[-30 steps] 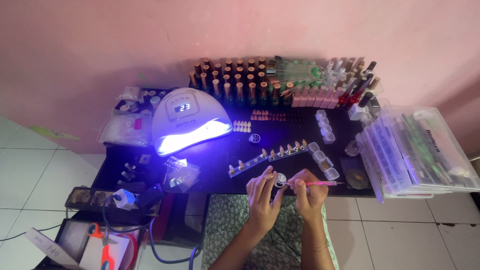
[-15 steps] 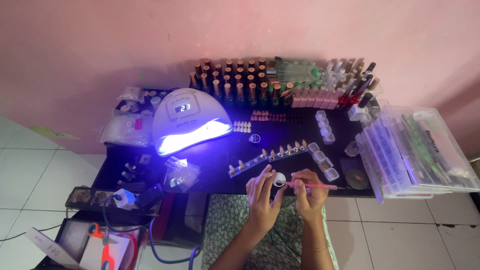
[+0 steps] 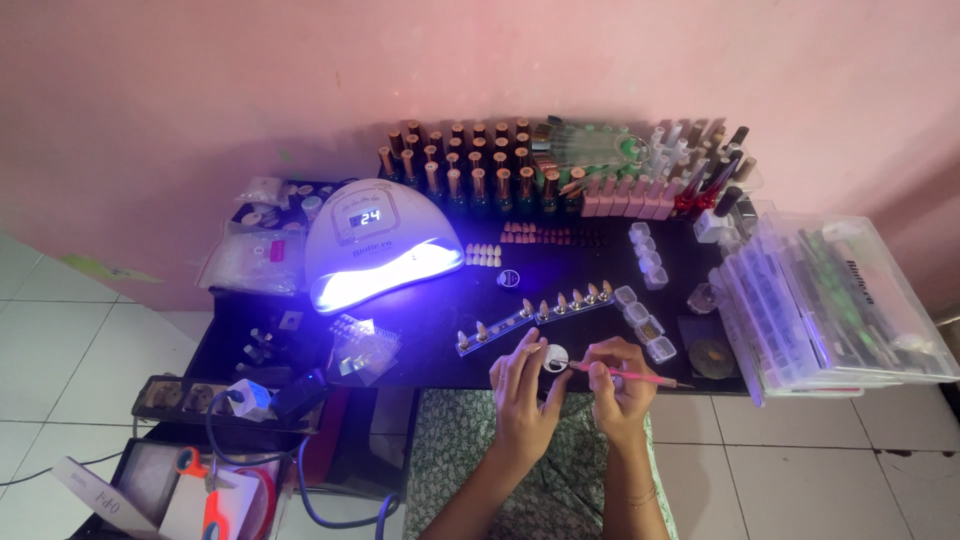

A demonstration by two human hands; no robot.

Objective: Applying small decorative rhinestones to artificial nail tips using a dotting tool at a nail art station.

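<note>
My left hand (image 3: 524, 398) holds a small round pot (image 3: 556, 360) at the front edge of the black table (image 3: 440, 320). A false nail tip (image 3: 538, 349) sits at its fingertips. My right hand (image 3: 620, 385) grips a thin pink nail brush (image 3: 640, 376) like a pen, its tip at the pot and its handle pointing right. Just beyond the hands lie two clear strips of mounted nail tips (image 3: 540, 312).
A white nail lamp (image 3: 380, 238) glows blue at the left. Rows of polish bottles (image 3: 470, 165) line the wall. Clear organiser boxes (image 3: 830, 300) overhang the right edge. Small jars (image 3: 645, 300), bagged tips (image 3: 250, 255), a power strip (image 3: 240, 398) and orange scissors (image 3: 205, 500) lie around.
The brush handle has dipped slightly lower on the right, and the lamp's display has changed. Both hands stay over the pot.
</note>
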